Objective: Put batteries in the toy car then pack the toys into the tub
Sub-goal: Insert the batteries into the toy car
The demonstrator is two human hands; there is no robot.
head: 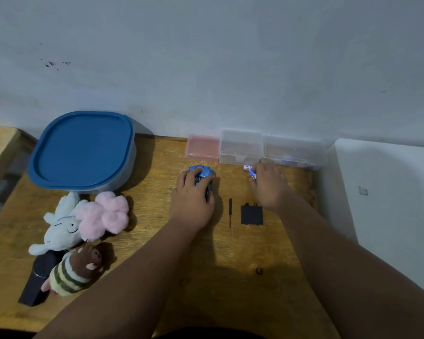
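Note:
My left hand (pixel 192 199) lies over the blue toy car (pixel 203 176) in the middle of the wooden table (pixel 230 265) and grips it. My right hand (pixel 269 187) pinches a small blue and white battery (pixel 253 174); another battery (pixel 247 167) lies on the table just beyond it. The black battery cover (pixel 252 214) rests flat below my right hand. A small black screwdriver (pixel 230 211) lies between my two hands. The tub with its blue lid (pixel 82 150) on stands at the back left.
A white plush (pixel 59 228), a pink plush (pixel 105 216) and a striped brown plush (pixel 76 270) lie at the left, partly over a black toy microphone (pixel 37 282). A pink box (pixel 202 148) and two clear boxes (pixel 240 146) line the wall. A white surface (pixel 389 204) borders the right.

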